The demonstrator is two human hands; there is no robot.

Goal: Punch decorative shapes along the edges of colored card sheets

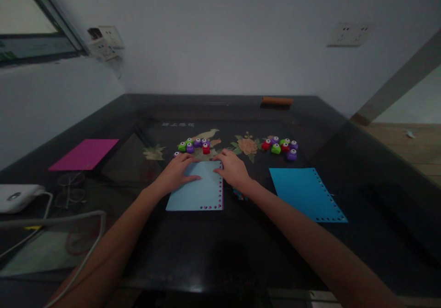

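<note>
A light blue sheet lies on the table in front of me, with punched holes along its right and bottom edges. Pink shows through the holes and along the right edge. My left hand rests on the sheet's upper left part, thumb stretched out and apart from the fingers. At the upper right edge is my right hand, its thumb and index finger touching the sheet a little apart. Below the right wrist is a small multicoloured bundle, partly hidden by the arm.
Small one-eyed figures stand in a left group and a right group. A blue sheet with holes lies right, a magenta sheet left. A white device, cable and glasses are at left; an orange roll lies behind.
</note>
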